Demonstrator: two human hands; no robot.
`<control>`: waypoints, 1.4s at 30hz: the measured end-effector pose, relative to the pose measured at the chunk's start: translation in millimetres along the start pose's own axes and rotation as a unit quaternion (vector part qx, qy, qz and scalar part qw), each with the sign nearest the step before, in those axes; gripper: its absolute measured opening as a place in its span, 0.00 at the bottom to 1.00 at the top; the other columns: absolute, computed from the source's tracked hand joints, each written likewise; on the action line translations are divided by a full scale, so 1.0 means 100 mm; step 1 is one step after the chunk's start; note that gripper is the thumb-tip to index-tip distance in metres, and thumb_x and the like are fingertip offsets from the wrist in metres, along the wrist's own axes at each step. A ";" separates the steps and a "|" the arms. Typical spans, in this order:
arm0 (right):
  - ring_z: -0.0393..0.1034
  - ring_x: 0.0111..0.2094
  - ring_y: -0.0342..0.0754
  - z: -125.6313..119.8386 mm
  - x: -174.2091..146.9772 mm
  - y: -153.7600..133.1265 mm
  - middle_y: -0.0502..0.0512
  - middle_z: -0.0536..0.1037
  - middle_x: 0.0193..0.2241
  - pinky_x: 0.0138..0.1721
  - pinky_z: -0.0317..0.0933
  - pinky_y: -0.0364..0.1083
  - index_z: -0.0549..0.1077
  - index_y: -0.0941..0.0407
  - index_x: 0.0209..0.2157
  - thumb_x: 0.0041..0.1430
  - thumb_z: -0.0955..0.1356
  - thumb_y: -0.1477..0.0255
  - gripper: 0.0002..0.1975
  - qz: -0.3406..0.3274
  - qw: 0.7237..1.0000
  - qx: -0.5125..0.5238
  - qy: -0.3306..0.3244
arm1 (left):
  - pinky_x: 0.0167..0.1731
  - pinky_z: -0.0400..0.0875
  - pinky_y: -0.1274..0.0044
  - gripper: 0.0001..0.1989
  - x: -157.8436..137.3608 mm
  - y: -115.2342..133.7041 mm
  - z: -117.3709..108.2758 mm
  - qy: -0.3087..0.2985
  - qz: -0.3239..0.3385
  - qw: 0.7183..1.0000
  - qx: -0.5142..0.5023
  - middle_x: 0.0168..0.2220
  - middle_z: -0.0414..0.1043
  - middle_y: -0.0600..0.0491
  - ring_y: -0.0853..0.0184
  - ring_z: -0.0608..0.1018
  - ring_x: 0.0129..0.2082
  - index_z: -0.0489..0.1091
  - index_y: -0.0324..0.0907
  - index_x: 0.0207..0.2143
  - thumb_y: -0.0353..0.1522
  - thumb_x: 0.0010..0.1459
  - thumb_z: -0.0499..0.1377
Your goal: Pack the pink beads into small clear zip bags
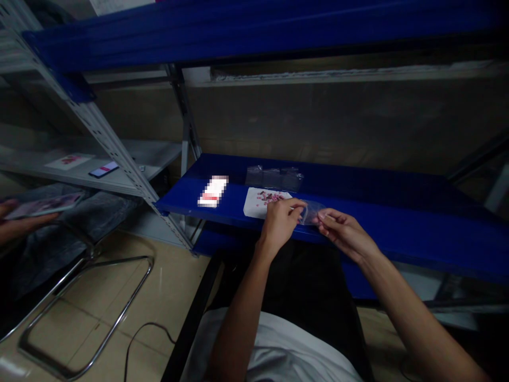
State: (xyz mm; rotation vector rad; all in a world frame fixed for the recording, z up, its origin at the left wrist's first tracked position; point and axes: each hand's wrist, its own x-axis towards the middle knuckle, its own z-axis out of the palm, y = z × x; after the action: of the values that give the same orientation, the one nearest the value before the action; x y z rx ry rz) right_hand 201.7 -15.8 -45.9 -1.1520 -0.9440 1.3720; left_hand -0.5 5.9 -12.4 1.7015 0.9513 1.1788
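Between my two hands, just above the front edge of the blue shelf point(397, 223), is a small clear plastic bag point(310, 213). My left hand point(280, 217) pinches the bag's left side, and my right hand point(338, 228) grips its right side with thumb and fingers. Whether anything is inside the bag I cannot tell. Partly behind my left hand lies a white sheet point(252, 207) with small pink and dark pieces point(270, 198) on it. Several clear plastic bags point(272, 179) lie flat behind the sheet.
A lit, pixelated screen point(213, 191) lies left on the shelf. A blue beam point(254, 37) crosses overhead; a grey metal upright point(115, 143) stands left. Beyond it, another person's hand point(27, 225) holds a phone point(45, 206), near a chrome chair frame point(131, 302).
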 end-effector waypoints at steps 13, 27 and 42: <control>0.70 0.25 0.46 0.34 0.58 -0.60 0.53 0.77 0.23 0.27 0.63 0.45 0.76 0.54 0.30 0.53 0.77 0.60 0.14 -0.202 0.944 -0.261 -0.027 | 0.40 0.81 0.78 0.10 0.20 -0.14 -0.66 0.194 0.019 0.980 0.040 0.42 0.82 0.50 0.67 0.85 0.39 0.78 0.42 0.43 0.24 0.65 0.57; 0.70 0.32 0.50 1.04 1.53 -0.70 0.58 0.80 0.32 0.32 0.54 0.46 0.77 0.56 0.36 0.64 0.65 0.79 0.09 -0.333 0.664 -0.644 -0.183 | 0.44 0.77 0.75 0.13 0.82 -0.82 -1.11 0.031 -0.022 0.975 0.218 0.41 0.84 0.43 0.63 0.84 0.41 0.80 0.35 0.47 0.21 0.60 0.62; 0.74 0.38 0.51 1.09 1.53 -0.85 0.59 0.82 0.40 0.40 0.61 0.46 0.78 0.55 0.44 0.67 0.64 0.75 0.11 -0.288 0.650 -0.651 -0.268 | 0.45 0.75 0.75 0.06 0.70 -0.88 -1.03 0.028 -0.021 0.970 0.242 0.39 0.84 0.46 0.63 0.84 0.41 0.80 0.39 0.38 0.23 0.61 0.63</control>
State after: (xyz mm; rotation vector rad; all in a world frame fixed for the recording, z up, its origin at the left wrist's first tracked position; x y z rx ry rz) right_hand 119.5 152.8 39.8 -1.1621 -2.7101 0.2762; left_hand -90.6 122.8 -50.5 2.0179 1.3881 1.0242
